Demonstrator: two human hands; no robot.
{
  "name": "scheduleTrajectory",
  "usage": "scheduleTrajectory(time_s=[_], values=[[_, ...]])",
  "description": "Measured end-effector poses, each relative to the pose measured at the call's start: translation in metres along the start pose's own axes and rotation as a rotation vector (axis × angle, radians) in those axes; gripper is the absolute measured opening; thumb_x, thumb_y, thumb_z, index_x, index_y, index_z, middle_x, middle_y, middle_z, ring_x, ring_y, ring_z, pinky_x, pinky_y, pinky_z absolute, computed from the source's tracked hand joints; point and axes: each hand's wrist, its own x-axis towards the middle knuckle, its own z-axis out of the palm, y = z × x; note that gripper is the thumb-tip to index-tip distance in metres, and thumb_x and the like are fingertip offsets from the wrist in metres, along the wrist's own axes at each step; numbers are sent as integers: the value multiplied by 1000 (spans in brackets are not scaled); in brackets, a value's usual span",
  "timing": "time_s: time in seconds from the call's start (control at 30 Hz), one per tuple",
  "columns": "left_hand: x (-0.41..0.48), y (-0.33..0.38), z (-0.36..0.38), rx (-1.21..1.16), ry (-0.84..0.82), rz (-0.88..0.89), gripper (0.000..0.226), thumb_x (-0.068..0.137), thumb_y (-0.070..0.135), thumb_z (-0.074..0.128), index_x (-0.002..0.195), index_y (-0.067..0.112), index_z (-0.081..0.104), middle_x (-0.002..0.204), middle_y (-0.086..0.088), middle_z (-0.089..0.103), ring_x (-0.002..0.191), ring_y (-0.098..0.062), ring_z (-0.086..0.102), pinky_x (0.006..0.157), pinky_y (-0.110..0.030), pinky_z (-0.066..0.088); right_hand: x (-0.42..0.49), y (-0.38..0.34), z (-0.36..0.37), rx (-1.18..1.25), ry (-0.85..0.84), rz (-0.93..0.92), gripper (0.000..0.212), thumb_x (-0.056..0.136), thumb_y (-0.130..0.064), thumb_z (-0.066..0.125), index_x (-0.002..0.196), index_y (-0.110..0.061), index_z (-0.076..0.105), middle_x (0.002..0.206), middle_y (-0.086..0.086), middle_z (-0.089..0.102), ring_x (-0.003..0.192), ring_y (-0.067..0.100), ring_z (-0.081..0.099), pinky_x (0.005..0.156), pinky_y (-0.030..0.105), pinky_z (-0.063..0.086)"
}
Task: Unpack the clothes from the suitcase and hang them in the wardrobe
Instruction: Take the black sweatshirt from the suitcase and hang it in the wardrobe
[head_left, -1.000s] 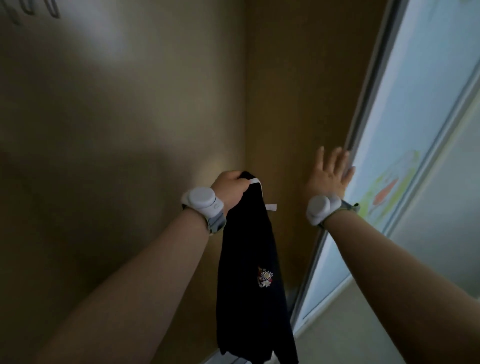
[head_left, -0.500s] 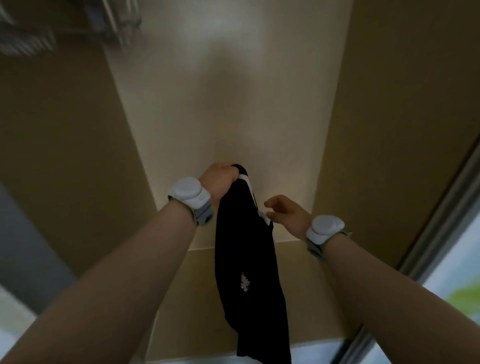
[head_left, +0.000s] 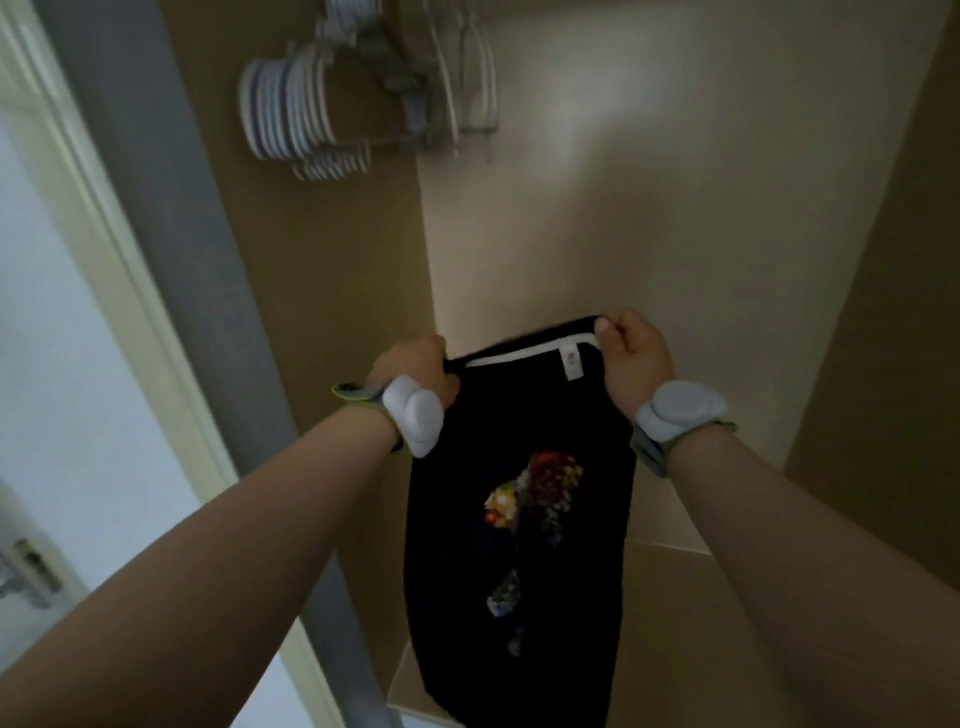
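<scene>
Inside the open wardrobe (head_left: 649, 208), straight ahead of my feed, I see a black garment (head_left: 519, 582) held up by its top edge between both hands. The left hand (head_left: 410, 366) has its fingers curled tight round the left end of the neckline, and the right hand (head_left: 631, 358) pinches the right end, thumb on top of the fabric. The neckline is stretched between them, showing a white inner band and a small white label (head_left: 571, 364) just beside the right hand. Below the hands the cloth hangs straight down in front of the pale back wall, with a multicoloured print (head_left: 535, 488) on the side facing me. Each wrist carries a pale grey strap-on device, one on the left (head_left: 415, 415) and one on the right (head_left: 675, 410). High up and to the left of the garment, well apart from it, I can make out a bunch of white hangers (head_left: 311, 114), somewhat blurred. A grey door edge (head_left: 208, 260) runs down the left side, and a metal handle (head_left: 26, 571) shows at the far left.
</scene>
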Motion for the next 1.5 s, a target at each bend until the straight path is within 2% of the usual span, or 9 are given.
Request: scheduleTrajectory(time_s=[0.1,0.27,0.4,0.6,0.77,1.0,1.1,1.4,1.5], values=[[2,-19,-16,-105,-65,-174,29,96,18,43,110,0,61,112,-19,63,100,-33,62,78,-37,50,15,-16,6,-2,2,-41,29,99,-24,44,71,-14,48,69,1,50,64,12,45,59,27,38],[-5,-18,-41,-1393,-337,-388,17,97,15,33,100,5,46,82,-13,52,71,-24,54,69,-37,48,33,-23,26,-34,-92,-86,21,99,-19,44,81,-10,52,65,-3,48,57,7,42,49,15,35],[-1,-14,-64,-1593,-291,-373,20,94,23,33,82,15,47,74,-3,46,66,-17,47,65,-30,42,55,-33,44,-24,-198,-111,25,97,-16,47,72,-15,50,62,-1,45,57,11,40,55,25,33],[8,6,-113,-1662,-52,-315,25,96,23,41,74,13,47,62,-4,52,52,-17,52,51,-22,43,109,-76,57,95,-201,-171,25,95,-27,49,77,-15,61,76,6,63,74,25,56,82,47,50],[17,24,-134,-1649,11,-341,38,97,22,38,61,14,42,39,1,44,30,-12,44,40,-11,39,162,-149,49,146,-80,-204,45,99,-40,35,112,-6,61,112,14,60,97,27,55,79,26,36],[8,31,-146,-1569,129,-345,40,98,21,40,58,14,40,37,1,40,28,-13,38,37,-11,34,192,-184,75,470,-276,20,42,100,-34,37,70,-14,58,39,-3,59,67,32,62,82,47,50],[8,36,-151,-1526,173,-359,38,97,22,41,60,14,42,38,1,41,30,-13,38,40,-14,33,192,-193,71,531,-392,38,43,99,-43,36,71,-17,55,44,-5,60,39,10,55,59,29,48],[1,44,-160,-1527,241,-367,32,98,22,40,68,12,48,57,-2,43,49,-15,40,49,-21,33,186,-218,69,327,-325,-27,52,88,-22,55,37,-14,56,30,-7,50,48,17,52,65,35,47],[0,45,-161,-1528,250,-371,28,98,22,42,74,10,51,64,-4,46,54,-18,43,54,-25,35,183,-217,61,234,-284,-97,40,87,-28,51,49,-15,52,36,-3,49,51,23,45,62,31,37]])
